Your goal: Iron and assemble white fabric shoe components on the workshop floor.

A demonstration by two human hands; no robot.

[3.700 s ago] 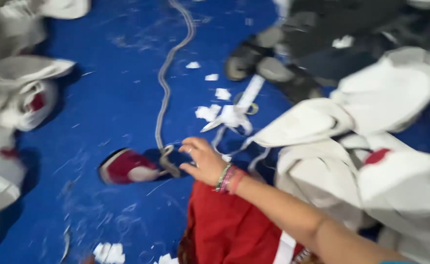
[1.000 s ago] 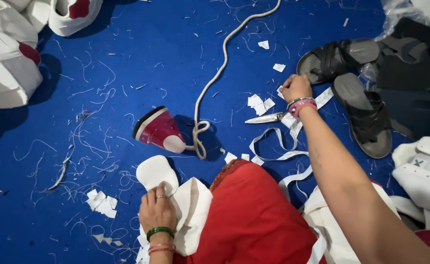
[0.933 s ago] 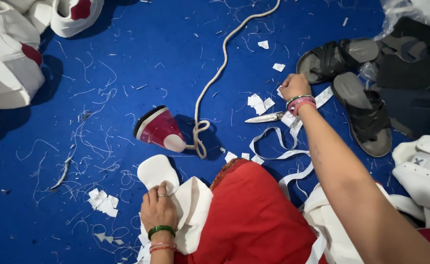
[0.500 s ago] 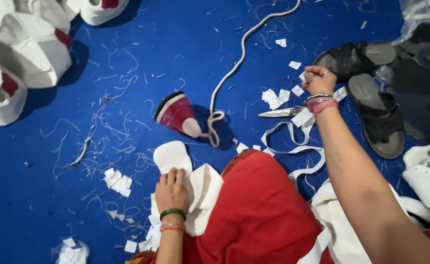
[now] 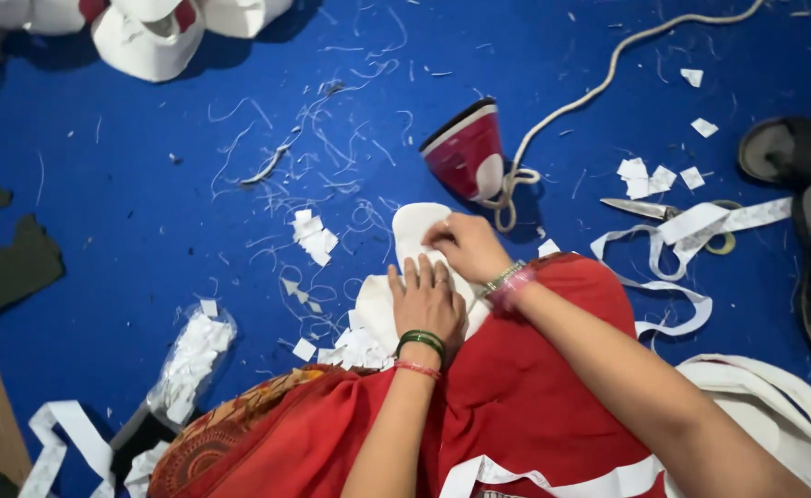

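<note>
I see the left hand [image 5: 426, 300] pressed flat, fingers spread, on a white cloth piece [image 5: 412, 238] lying on the red-draped lap [image 5: 516, 397]. The right hand [image 5: 465, 247] sits just above it, fingertips pinched together on the same white piece near its rounded end. Just beyond, a red-and-white iron [image 5: 468, 153] stands on the blue floor [image 5: 147, 203], its cord [image 5: 599, 83] trailing away. Scissors [image 5: 663, 212] lie to the right among white tape strips [image 5: 700, 226]; black sandals [image 5: 806, 212] sit at the edge.
</note>
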